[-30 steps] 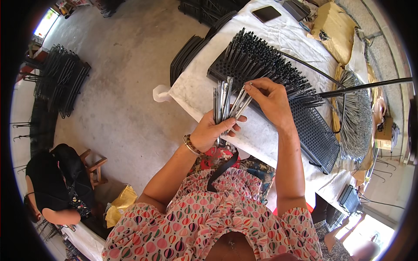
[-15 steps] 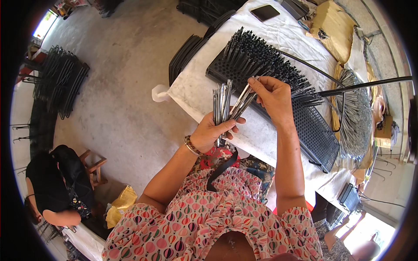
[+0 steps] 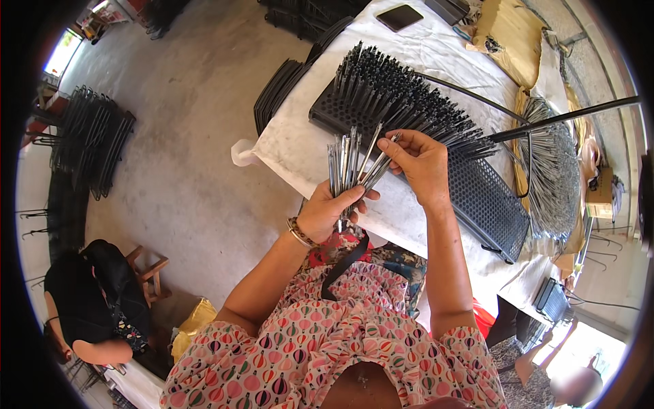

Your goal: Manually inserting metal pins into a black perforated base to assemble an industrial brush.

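Left hand closed around a fanned bundle of thin metal rods, long axes pointing forward, above the near edge of the white-covered tabletop; right hand, nearer the perforated black rack, pinches the rightmost rods' far ends

I am facing a table draped in white cloth. A long black perforated rack is resting slantwise across it. Beyond the rack, a phone is lying flat, a dark box near it. Toward my right, a brown parcel and a heap of silver rods are lying.
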The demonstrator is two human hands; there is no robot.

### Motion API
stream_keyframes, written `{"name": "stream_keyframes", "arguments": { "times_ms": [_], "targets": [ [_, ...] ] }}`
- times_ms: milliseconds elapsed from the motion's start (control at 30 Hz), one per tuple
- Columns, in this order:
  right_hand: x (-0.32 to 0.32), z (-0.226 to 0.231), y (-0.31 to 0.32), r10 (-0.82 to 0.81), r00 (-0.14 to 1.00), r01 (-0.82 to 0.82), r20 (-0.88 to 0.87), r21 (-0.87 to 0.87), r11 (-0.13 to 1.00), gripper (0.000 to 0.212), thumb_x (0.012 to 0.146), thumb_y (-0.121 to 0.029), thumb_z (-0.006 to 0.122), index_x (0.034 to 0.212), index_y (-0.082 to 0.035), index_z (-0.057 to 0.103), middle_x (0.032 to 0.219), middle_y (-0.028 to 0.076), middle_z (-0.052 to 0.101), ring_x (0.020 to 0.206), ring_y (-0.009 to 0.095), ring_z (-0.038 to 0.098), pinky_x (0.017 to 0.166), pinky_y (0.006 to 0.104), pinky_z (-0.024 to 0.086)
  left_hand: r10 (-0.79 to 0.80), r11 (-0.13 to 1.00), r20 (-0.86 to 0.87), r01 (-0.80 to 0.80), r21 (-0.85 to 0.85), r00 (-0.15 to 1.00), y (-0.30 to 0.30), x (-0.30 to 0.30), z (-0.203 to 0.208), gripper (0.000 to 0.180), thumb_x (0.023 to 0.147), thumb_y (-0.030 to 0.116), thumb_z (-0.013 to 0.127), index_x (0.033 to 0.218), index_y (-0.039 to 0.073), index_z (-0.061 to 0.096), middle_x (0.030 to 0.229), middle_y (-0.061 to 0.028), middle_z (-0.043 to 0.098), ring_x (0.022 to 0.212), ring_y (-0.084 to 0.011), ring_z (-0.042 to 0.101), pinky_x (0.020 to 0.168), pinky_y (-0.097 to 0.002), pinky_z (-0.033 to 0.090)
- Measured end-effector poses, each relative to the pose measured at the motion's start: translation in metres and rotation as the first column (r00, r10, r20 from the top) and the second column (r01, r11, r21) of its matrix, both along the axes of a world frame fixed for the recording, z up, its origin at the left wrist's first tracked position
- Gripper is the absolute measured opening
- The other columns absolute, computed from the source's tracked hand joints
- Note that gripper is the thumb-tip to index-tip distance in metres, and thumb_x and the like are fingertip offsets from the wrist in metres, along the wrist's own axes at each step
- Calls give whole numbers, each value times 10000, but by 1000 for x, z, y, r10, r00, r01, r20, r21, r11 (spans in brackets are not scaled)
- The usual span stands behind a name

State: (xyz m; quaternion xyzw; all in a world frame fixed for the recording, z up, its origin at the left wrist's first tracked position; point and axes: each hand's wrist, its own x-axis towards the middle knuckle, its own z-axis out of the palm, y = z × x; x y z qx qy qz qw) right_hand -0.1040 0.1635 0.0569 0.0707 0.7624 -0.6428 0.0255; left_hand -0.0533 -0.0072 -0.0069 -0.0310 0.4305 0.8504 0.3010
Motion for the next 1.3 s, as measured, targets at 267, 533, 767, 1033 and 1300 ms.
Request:
{"name": "stream_keyframes", "arguments": {
  "times_ms": [267, 533, 767, 1033, 1300],
  "targets": [
    [2, -6, 4, 38, 999, -38, -3, -14, 999, 205, 792, -136, 728, 922, 10, 666, 706, 5, 630, 577, 34, 522, 500, 178, 423, -33, 999, 17, 33, -26, 999, -1, 1, 3, 229, 920, 185, 555, 1108, 56, 556, 993, -104, 652, 718, -65, 551, 530, -192, 443],
    [-9, 13, -1, -219, 925, 187, -312, -129, 974, 151, 814, -133, 713, 844, 2, 654, 665, -22, 591, 583, 25, 509, 506, 176, 390, -16, 999, -23, 15, -33, 1000, -6, 1, -9, 280, 911, 177, 571, 1159, 52, 537, 984, -98, 651, 703, -53, 538, 536, -188, 437],
    [-38, 11, -3, -238, 777, 301, -583, 12, 953, 162, 812, -123, 713, 890, 3, 647, 726, -10, 587, 633, 37, 497, 561, 192, 409, 27, 999, 8, -26, -33, 1000, -6, 2, -12, 332, 903, 168, 582, 1208, 52, 520, 960, -82, 652, 689, -45, 537, 546, -188, 432],
    [-33, 17, 7, -52, 796, 305, -603, 324, 895, 171, 784, -99, 723, 917, -18, 652, 723, 45, 604, 622, 64, 521, 572, 214, 433, 30, 999, 33, -29, -13, 999, -6, 3, -12, 334, 900, 168, 588, 1204, 47, 520, 954, -87, 651, 688, -47, 544, 540, -190, 437],
    [-26, 32, -5, -263, 842, 250, -471, -91, 964, 175, 817, -90, 703, 933, 19, 630, 744, 21, 632, 609, 49, 554, 563, 174, 447, 65, 997, -17, -66, -32, 998, -3, 0, -10, 366, 901, 177, 581, 1221, 24, 495, 1005, -86, 646, 737, -92, 557, 597, -233, 461]
  ]
}}
